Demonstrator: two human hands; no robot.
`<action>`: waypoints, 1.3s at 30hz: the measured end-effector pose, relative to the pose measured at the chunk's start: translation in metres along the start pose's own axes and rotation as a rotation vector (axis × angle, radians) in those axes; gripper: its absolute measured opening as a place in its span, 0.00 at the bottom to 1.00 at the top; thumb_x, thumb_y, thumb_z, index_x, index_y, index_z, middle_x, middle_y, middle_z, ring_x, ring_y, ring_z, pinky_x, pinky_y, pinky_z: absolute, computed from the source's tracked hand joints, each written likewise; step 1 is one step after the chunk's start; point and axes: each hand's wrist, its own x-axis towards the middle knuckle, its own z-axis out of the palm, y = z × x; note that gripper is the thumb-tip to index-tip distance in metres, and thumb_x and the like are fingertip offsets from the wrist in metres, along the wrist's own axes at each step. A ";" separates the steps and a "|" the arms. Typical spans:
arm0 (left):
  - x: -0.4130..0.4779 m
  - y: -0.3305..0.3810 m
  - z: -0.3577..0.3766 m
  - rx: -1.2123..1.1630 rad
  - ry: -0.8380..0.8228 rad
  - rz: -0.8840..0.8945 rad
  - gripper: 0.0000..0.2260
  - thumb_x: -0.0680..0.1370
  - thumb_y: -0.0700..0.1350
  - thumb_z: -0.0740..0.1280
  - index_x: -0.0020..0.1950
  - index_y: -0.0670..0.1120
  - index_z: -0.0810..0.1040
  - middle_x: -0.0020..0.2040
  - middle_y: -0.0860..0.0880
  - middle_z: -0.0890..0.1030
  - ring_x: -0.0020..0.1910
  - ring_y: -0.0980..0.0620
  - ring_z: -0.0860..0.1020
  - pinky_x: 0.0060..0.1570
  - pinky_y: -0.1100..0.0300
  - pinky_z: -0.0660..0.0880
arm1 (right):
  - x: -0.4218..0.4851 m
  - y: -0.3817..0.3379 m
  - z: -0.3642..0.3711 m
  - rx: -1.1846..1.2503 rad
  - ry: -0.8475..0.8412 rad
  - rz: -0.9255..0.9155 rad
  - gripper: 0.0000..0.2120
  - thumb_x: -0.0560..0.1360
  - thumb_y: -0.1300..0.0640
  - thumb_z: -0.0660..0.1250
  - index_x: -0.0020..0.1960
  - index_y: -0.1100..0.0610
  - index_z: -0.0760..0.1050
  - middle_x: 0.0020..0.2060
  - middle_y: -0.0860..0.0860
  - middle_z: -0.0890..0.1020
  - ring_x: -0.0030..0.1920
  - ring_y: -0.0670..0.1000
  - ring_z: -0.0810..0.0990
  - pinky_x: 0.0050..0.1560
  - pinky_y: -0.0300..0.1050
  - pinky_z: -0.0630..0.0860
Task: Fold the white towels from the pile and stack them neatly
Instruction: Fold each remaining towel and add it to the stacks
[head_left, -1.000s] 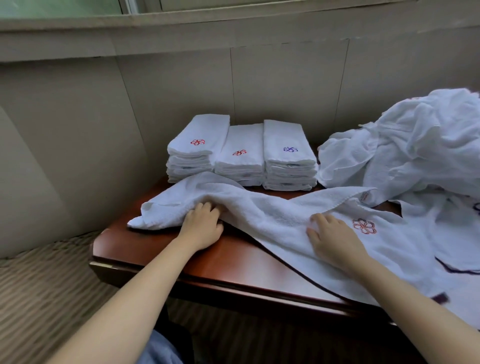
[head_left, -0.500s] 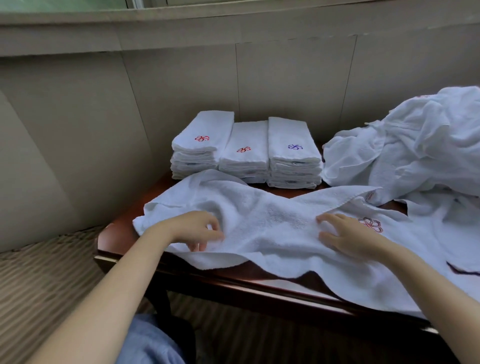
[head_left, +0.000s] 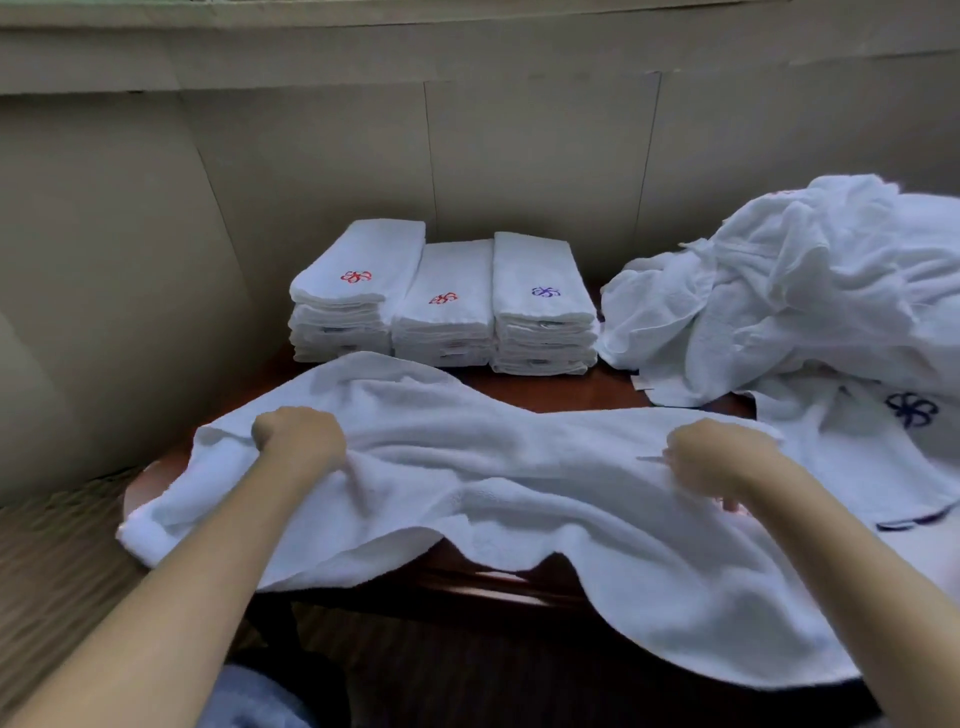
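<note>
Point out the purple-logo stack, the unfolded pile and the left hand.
purple-logo stack (head_left: 543, 280): head view, top towel's face.
unfolded pile (head_left: 810, 280): head view, crumpled middle.
left hand (head_left: 301, 439): head view, back of the fist.

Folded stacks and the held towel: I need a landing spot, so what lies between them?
Head view: only bare table between the folded stacks and the held towel.
</note>
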 end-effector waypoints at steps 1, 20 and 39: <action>-0.001 0.004 -0.001 -0.016 0.009 -0.032 0.12 0.78 0.42 0.57 0.58 0.50 0.76 0.57 0.49 0.76 0.55 0.48 0.74 0.43 0.57 0.66 | -0.001 0.002 0.003 -0.004 0.000 0.039 0.11 0.76 0.63 0.54 0.39 0.55 0.70 0.45 0.52 0.75 0.35 0.51 0.74 0.38 0.42 0.70; 0.061 -0.009 0.010 -0.417 0.065 -0.132 0.25 0.78 0.56 0.62 0.70 0.44 0.64 0.64 0.41 0.72 0.60 0.39 0.73 0.48 0.51 0.71 | 0.051 0.020 0.040 0.204 0.402 0.202 0.17 0.75 0.63 0.55 0.63 0.54 0.67 0.58 0.58 0.72 0.59 0.63 0.73 0.53 0.52 0.72; 0.125 -0.091 -0.100 -1.579 0.394 -0.205 0.19 0.79 0.34 0.51 0.64 0.44 0.75 0.63 0.40 0.74 0.57 0.39 0.75 0.45 0.44 0.79 | 0.096 0.071 -0.100 0.771 0.817 0.222 0.11 0.80 0.62 0.52 0.54 0.67 0.68 0.53 0.70 0.76 0.53 0.68 0.74 0.46 0.53 0.64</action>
